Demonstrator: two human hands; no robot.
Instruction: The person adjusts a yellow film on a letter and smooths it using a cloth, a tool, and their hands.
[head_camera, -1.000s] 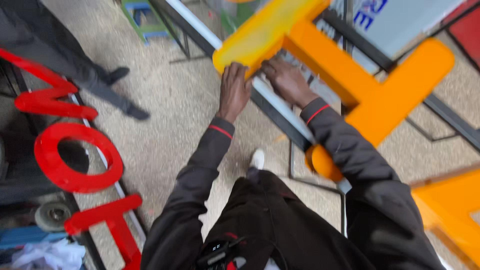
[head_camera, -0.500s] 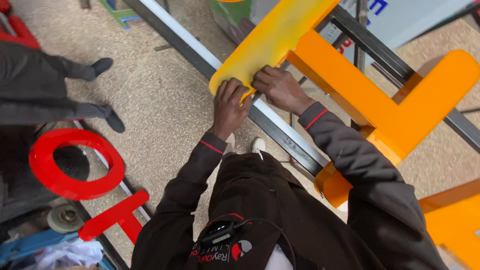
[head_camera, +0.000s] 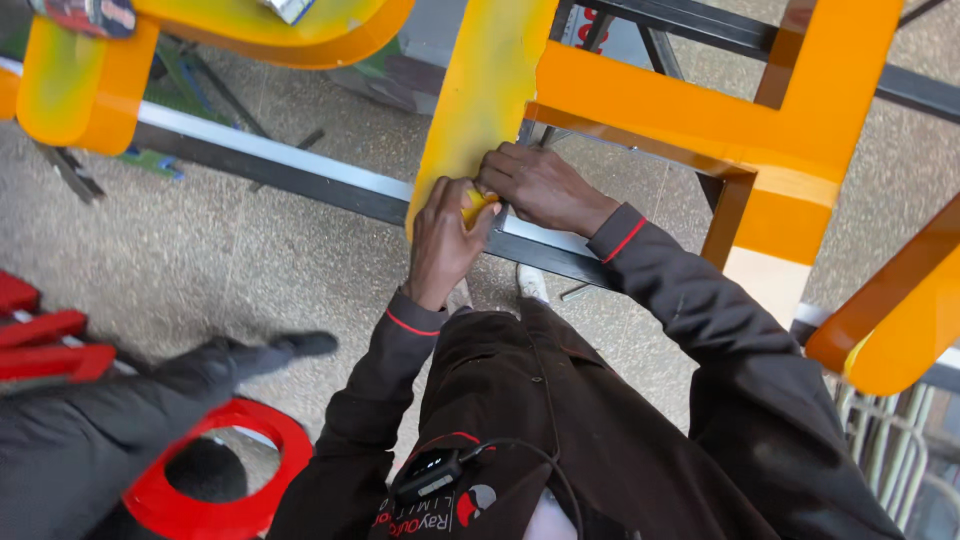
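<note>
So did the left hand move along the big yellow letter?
Yes. The left hand slid down the yellow letter to its lower corner, over the metal rail.

Large orange-yellow sign letter (head_camera: 640, 100) fills upper centre and right, on the metal frame. Second yellow-orange letter (head_camera: 90, 70) upper left. Red ring-shaped sign letter (head_camera: 230, 490) on floor, lower left.

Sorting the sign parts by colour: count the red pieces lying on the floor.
3 in view: a red ring at lower left, partly behind a bystander's dark trouser leg, and two red bars at the left edge. Others may lie out of frame.
</note>
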